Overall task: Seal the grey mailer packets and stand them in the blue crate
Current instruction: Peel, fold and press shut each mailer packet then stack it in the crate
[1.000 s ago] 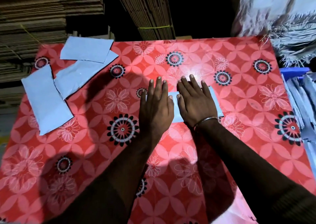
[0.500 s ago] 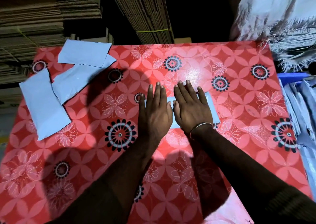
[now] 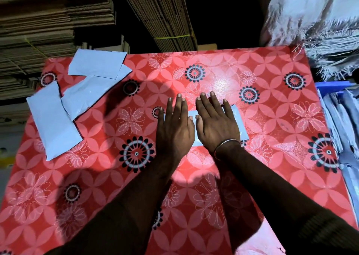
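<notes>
A: Where is the flat grey plastic mailer packet (image 3: 238,121) being worked on?

B: It lies flat at the middle of the counter (image 3: 262,177), which is covered in a red floral-patterned sheet. Both hands lie on top of it, side by side, so only its right end, a strip between the hands and a sliver at the left edge show.

A: How are the hands set?

B: The left hand (image 3: 174,132) lies palm down, fingers straight and pointing to the far side. The right hand (image 3: 216,125) lies the same way just beside it, thumbs almost touching. A thin metal bangle (image 3: 226,144) circles the right wrist. Neither hand has a grip on anything; the fingers are spread flat, pressing on the packet.

A: And the other packets?

B: Three more grey mailers lie at the far left of the counter. One rectangular one (image 3: 97,64) sits at the far edge, overlapping a longer one (image 3: 87,97) that lies slanted beneath it. The third (image 3: 53,122) lies nearer, its right edge touching the slanted one.

A: The crate?

B: The blue plastic crate (image 3: 330,84) stands off the right edge of the counter, only its far corner showing. Grey packets (image 3: 342,118) stand on edge inside it.

A: Behind the counter?

B: Stacks of flattened brown cardboard (image 3: 48,21) at the far left and centre, and white woven sacks (image 3: 320,21) at the far right.
</notes>
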